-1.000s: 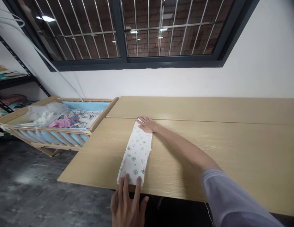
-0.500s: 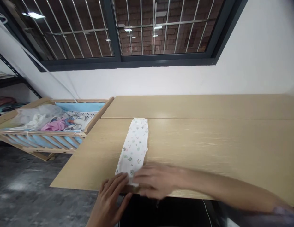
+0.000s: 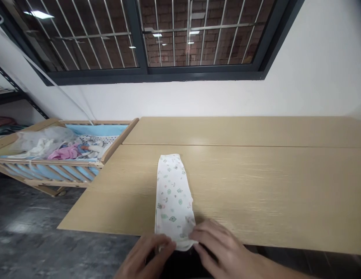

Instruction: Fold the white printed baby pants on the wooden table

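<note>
A long, narrow folded white cloth (image 3: 173, 197) with small green and pink prints lies on the light wooden table (image 3: 256, 186), reaching from mid-table to the near edge. Both hands hold its near end, which hangs just over the edge. My left hand (image 3: 145, 257) pinches the cloth's lower left corner. My right hand (image 3: 221, 250) grips the lower right corner, fingers curled onto the fabric.
A wooden crib (image 3: 64, 155) with blue lining, full of loose clothes, stands against the table's left end. Metal shelving (image 3: 6, 97) is at the far left. A barred window (image 3: 157, 35) and white wall lie behind the table. Dark grey floor is below left.
My right hand drew back from the cloth's far end to its near end. Both hands now hold the near corners, and the cloth has slid toward me and turned slightly.
</note>
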Demonstrator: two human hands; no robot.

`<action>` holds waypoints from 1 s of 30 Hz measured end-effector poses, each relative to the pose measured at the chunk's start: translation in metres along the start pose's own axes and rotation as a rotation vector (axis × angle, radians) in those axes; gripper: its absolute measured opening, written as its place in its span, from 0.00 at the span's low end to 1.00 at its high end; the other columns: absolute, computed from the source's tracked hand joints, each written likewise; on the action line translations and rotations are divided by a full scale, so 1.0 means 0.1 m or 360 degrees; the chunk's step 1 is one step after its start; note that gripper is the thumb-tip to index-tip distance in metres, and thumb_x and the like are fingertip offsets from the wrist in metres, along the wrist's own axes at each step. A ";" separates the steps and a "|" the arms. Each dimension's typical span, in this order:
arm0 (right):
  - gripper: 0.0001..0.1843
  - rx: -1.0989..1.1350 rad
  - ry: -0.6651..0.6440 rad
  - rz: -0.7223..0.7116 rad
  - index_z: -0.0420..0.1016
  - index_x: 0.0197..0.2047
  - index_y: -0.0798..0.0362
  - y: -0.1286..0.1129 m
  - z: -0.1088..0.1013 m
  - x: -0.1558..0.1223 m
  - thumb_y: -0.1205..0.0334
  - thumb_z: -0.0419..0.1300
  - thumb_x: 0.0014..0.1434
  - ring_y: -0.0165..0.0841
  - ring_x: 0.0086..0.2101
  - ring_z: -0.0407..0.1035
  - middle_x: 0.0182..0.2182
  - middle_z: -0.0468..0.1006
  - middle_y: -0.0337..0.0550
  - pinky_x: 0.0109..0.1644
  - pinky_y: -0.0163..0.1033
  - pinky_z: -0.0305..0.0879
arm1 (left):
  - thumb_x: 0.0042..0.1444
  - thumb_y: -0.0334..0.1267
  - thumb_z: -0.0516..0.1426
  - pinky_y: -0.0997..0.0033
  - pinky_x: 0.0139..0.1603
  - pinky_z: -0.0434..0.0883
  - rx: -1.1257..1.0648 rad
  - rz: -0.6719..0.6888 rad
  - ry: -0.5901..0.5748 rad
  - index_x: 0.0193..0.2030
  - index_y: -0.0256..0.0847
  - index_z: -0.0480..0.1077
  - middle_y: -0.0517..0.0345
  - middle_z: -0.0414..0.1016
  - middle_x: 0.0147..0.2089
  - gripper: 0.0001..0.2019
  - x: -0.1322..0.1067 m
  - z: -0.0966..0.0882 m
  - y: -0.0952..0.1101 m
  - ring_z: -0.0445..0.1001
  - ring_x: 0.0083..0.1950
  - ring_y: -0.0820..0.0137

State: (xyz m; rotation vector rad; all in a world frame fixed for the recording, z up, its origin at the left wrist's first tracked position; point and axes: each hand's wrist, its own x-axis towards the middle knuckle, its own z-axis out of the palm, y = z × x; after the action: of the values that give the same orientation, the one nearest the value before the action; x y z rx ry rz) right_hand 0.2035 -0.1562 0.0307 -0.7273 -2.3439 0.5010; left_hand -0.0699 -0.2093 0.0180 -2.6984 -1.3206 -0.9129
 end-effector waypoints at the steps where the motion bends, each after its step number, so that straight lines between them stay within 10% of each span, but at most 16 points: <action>1: 0.20 0.0073 -0.0007 0.0083 0.71 0.60 0.43 -0.01 -0.09 0.09 0.67 0.55 0.66 0.41 0.47 0.76 0.46 0.81 0.47 0.51 0.48 0.78 | 0.65 0.24 0.52 0.76 0.50 0.76 -0.0037 -0.0061 0.0067 0.61 0.50 0.69 0.55 0.80 0.50 0.22 0.08 -0.03 0.00 0.80 0.48 0.71; 8: 0.12 0.0314 0.0111 0.0448 0.76 0.50 0.52 0.60 -0.36 1.12 0.60 0.55 0.67 0.35 0.37 0.74 0.42 0.80 0.47 0.42 0.44 0.73 | 0.66 0.39 0.57 0.68 0.51 0.74 -0.0142 -0.0351 0.0303 0.46 0.43 0.77 0.56 0.81 0.44 0.08 1.27 -0.20 -0.59 0.78 0.47 0.67; 16: 0.15 0.0153 0.0253 0.0925 0.75 0.50 0.57 1.59 0.10 2.06 0.69 0.54 0.61 0.33 0.39 0.74 0.42 0.81 0.47 0.45 0.37 0.69 | 0.64 0.33 0.55 0.65 0.53 0.70 0.0226 -0.0817 -0.0053 0.48 0.36 0.77 0.46 0.81 0.50 0.11 2.14 0.31 -1.45 0.76 0.51 0.60; 22: 0.19 -0.0026 0.0223 0.0864 0.72 0.57 0.61 1.69 0.13 2.00 0.67 0.53 0.65 0.41 0.55 0.68 0.55 0.74 0.58 0.60 0.45 0.63 | 0.69 0.36 0.48 0.57 0.60 0.65 0.0424 -0.0724 0.0027 0.57 0.33 0.71 0.40 0.76 0.57 0.17 1.87 0.39 -1.07 0.71 0.59 0.56; 30: 0.29 -0.0125 -0.0681 -0.0413 0.54 0.73 0.50 1.03 0.13 1.78 0.50 0.45 0.74 0.38 0.72 0.43 0.74 0.48 0.49 0.73 0.51 0.43 | 0.67 0.42 0.52 0.54 0.51 0.72 0.0780 -0.0519 -0.0071 0.52 0.35 0.74 0.38 0.78 0.54 0.16 0.88 0.63 -0.25 0.77 0.54 0.51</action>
State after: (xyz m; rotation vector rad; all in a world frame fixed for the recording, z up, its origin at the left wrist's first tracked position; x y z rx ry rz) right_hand 0.1171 0.0299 0.0485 -0.3632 -2.8187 0.4872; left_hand -0.0148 -0.1141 0.0032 -2.1833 -1.7519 -0.4526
